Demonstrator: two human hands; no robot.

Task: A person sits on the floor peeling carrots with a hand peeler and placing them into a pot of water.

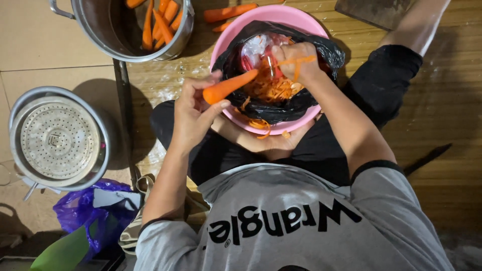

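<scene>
Closest to me is my grey T-shirt (281, 221) and my dark trousers (321, 150), my legs folded on the wooden floor (442, 100). At my left side lie a purple plastic bag (85, 211) and a green plastic piece (63, 251), and just beyond them stands a steel pot (12, 150) with a perforated steamer plate (57, 138) inside it.

My left hand (193, 113) is closed around the thick end of a carrot (228, 86), thumb on one side and fingers wrapped over the other, so the carrot points its thin end toward the pink basin (226, 37) between my knees. The basin is lined with a black plastic bag (329, 50) and a heap of orange carrot peelings (273, 88) lies in it; a few strips hang over the near rim.

My right hand (296, 60) is over the basin, fingers curled and pressed together around a peeler (266, 60) with a red handle, though I can see only part of the tool. A thin orange peel strip (298, 61) is draped across my knuckles. The carrot's tip sits just beside that hand.

Farther off, at the upper left, a large steel pot (95, 25) holds several peeled carrots (160, 22). Two more carrots (228, 12) lie on the floor between that pot and the basin.
</scene>
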